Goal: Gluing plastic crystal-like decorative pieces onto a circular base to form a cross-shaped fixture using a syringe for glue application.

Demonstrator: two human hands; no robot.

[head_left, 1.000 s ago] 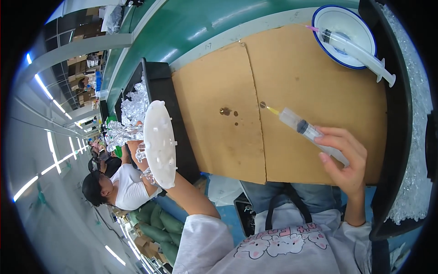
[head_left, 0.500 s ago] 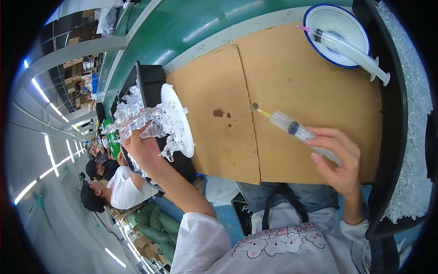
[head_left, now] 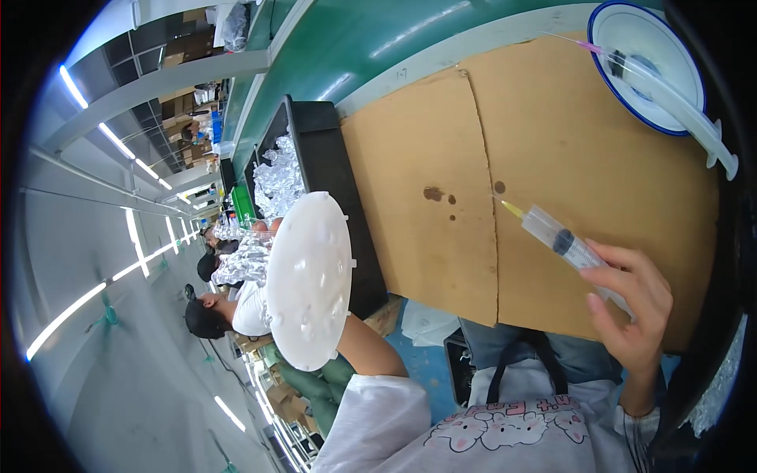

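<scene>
The right hand point(head_left: 631, 303), lower right, gripped a syringe point(head_left: 556, 236) over cardboard point(head_left: 568, 142); the left hand, hidden, held up a white round disc point(head_left: 309, 280) at centre left

Wide open run of bare cardboard across the middle of the tabletop point(head_left: 552, 134), nothing standing on it but a few dark spots point(head_left: 434, 193) near the seam. Far right corner is taken: a blue-rimmed white bowl point(head_left: 643, 55) sits there, a second syringe point(head_left: 670, 87) lying across it and poking past its rim. The right hand point(head_left: 631, 307) holds a syringe point(head_left: 552, 236) low over the near edge, tip aimed at the seam. The left edge is walled by a black tray point(head_left: 331, 181) of crinkled clear parts, and the white disc point(head_left: 309, 280) in the left hand blocks the near left corner.
</scene>
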